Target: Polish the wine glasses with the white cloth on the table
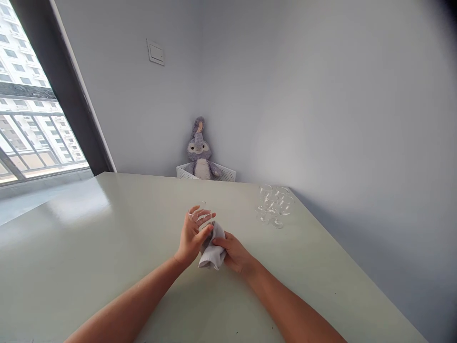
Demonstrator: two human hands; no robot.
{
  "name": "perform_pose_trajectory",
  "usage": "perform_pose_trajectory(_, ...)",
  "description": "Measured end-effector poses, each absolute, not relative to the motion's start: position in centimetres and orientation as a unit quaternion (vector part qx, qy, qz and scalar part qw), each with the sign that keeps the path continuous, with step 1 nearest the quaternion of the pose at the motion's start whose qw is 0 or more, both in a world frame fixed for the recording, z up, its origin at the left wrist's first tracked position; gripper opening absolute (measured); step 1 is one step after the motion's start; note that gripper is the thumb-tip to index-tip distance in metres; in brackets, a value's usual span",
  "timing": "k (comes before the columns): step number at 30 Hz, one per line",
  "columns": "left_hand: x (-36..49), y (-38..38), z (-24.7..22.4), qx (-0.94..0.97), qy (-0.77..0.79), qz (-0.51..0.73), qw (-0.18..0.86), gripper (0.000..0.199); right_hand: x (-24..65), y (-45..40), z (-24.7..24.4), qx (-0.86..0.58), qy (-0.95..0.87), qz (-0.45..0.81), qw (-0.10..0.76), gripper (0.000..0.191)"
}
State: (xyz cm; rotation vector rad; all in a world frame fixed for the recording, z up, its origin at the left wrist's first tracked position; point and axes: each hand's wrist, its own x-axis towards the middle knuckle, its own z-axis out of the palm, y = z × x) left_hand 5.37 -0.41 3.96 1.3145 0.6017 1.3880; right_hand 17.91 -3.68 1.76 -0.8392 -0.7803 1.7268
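In front of me, my left hand [193, 237] holds a clear wine glass [204, 214], its fingers curved round the bowl and its thumb reaching down to the cloth. The glass is transparent and its outline is faint. My right hand [235, 251] grips a light grey cloth [213, 256], with the thumb on top. The cloth is bunched against the lower part of the glass, so the stem and foot are hidden. Both hands are close together above the table.
Several clear stemmed glasses [276, 205] stand in a group at the table's right side. Beyond the far edge of the pale green table [117, 228], a grey plush toy [202, 155] sits in a white perforated basket [228, 175]. Walls border the far and right sides; a window is left.
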Motion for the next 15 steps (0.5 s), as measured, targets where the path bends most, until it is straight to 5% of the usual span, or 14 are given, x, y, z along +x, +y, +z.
perform_pose_trajectory(7, 5.5, -0.8, 3.0, 0.658, 0.222, 0.625, 0.355, 0.056, 17.5, -3.3, 0.5, -0.404, -0.379, 0.641, 0.531, 0.028)
perform_pose_trajectory(11, 4.5, 0.5, 3.5, 0.621, 0.269, 0.679, 0.284, 0.058, 18.1, -3.7, -0.1, -0.508, -0.582, 0.415, 0.480, 0.022)
perform_pose_trajectory(15, 3.4, 1.6, 3.8, 0.616, 0.289, 0.705, 0.199, 0.063, 18.6, -4.5, 0.7, -0.447, -0.774, 0.190, 0.406, 0.047)
